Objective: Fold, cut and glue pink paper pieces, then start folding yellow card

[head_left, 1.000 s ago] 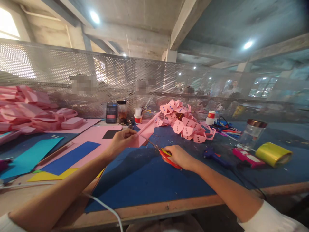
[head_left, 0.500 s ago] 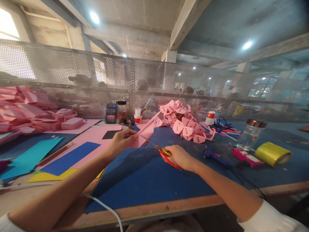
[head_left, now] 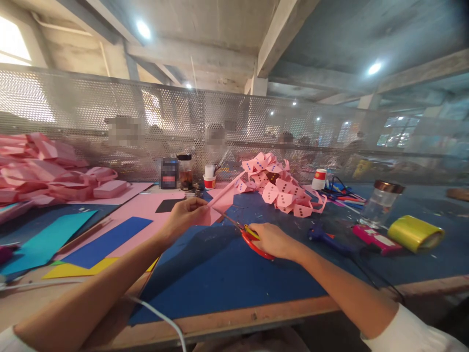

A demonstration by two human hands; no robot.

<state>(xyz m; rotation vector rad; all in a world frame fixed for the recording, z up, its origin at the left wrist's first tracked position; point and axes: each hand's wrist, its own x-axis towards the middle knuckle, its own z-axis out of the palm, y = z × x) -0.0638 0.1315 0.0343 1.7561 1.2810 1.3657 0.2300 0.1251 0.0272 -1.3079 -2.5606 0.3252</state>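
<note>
Pinched in the fingers of my left hand (head_left: 187,215) is a folded piece of pink paper (head_left: 224,198), its long strip pointing up and to the right. My right hand (head_left: 273,239) is closed round the red and yellow handles of a pair of scissors (head_left: 254,243). The blades point left and reach the lower edge of the pink paper; whether they are parted there I cannot make out. Just beyond the hands lies a heap of pink paper shapes with dark dots (head_left: 282,188).
At left are a pink paper pile (head_left: 47,168), a turquoise sheet (head_left: 51,239) and a blue sheet (head_left: 110,242). To the right lie a glue gun (head_left: 328,239), a water jar (head_left: 381,205) and a yellow roll (head_left: 415,233). A perforated metal screen (head_left: 227,112) stands behind.
The pink paper's lower part has shifted slightly between the left hand and the blades. Both hands keep nearly the same place and grip.
</note>
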